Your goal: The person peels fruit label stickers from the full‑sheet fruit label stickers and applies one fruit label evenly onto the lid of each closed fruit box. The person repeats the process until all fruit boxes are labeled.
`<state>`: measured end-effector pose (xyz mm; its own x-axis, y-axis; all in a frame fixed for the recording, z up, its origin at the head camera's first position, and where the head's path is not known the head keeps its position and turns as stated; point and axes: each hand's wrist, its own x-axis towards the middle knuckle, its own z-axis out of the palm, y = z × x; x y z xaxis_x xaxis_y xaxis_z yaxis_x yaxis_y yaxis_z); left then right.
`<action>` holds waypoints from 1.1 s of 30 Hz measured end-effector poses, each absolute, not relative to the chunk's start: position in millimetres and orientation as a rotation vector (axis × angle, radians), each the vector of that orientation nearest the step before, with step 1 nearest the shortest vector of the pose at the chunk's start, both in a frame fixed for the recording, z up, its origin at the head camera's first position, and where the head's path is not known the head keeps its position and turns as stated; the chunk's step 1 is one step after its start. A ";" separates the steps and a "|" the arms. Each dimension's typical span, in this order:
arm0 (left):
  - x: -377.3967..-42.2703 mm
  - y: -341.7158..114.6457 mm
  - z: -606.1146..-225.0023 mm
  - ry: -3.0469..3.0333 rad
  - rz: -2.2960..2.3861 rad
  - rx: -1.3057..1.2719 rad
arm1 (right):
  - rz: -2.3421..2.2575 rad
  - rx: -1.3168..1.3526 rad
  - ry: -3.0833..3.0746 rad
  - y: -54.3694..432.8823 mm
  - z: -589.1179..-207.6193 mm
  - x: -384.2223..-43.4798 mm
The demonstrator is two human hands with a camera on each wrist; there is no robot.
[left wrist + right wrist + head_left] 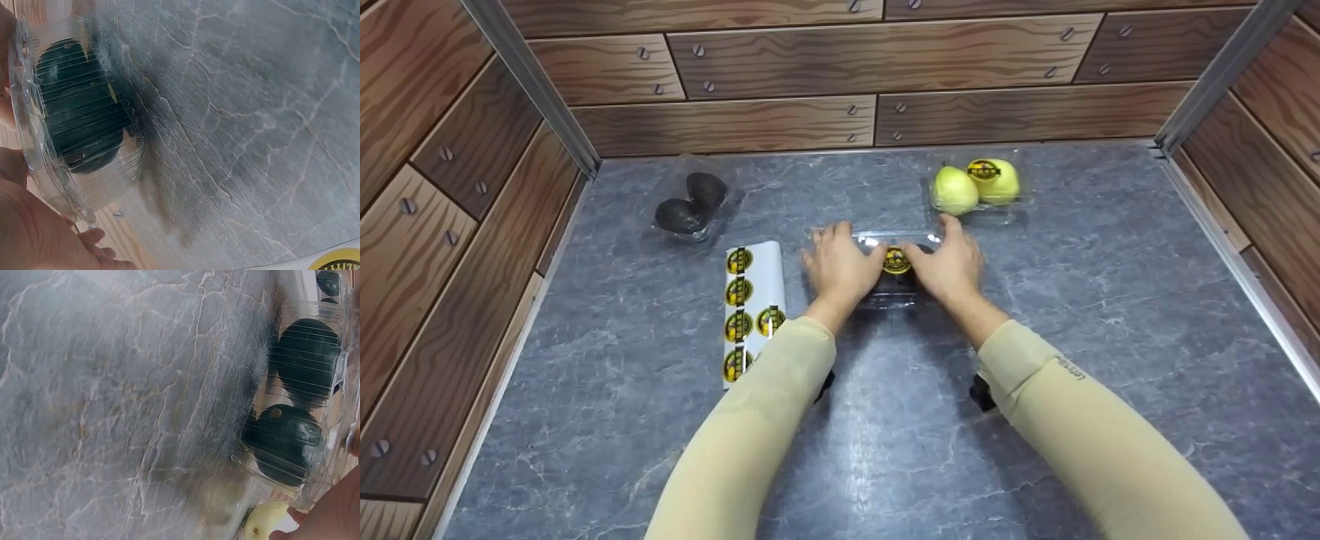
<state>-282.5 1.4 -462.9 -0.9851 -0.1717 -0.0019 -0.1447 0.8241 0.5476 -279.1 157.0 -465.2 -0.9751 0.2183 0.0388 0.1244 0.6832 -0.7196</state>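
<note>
Left hand (pixel 842 262) and right hand (pixel 952 262), thumbs inward, rest on clamshell (pixel 895 285).

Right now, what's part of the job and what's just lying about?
In the job:
middle box, being handled
dark fruit inside it
round sticker on top
sticker sheet, probably the source

Apparently lying about:
green-fruit box, already stickered
left dark-fruit box, untouched

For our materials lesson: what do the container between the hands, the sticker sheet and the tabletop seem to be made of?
Fruit container: probably clear, glossy plastic; see-through walls catch highlights.
Sticker sheet: probably smooth paper or film; opaque, white, thin-looking.
Tabletop: marble-veined with soft sheen; stone or printed covering, unclear.
</note>
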 end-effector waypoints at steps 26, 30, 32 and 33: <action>-273.3 -9.3 -462.0 -2.946 -0.923 0.295 | 1.226 -0.279 -2.781 165.4 -464.8 -268.7; -270.6 -7.2 -461.6 -2.984 -0.926 0.280 | 1.212 -0.262 -2.810 164.6 -464.2 -266.3; -269.7 -5.6 -461.1 -3.000 -0.904 0.277 | 1.212 -0.262 -2.813 164.5 -464.4 -265.7; -269.2 -4.9 -460.5 -3.003 -0.894 0.277 | 1.212 -0.261 -2.814 164.4 -464.3 -265.4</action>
<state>-269.2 -4.9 -460.5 -0.9845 -0.1668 -0.0537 -0.1690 0.8232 0.5421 -265.4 164.4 -464.3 -0.9834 0.1815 -0.0061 0.1291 0.6751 -0.7264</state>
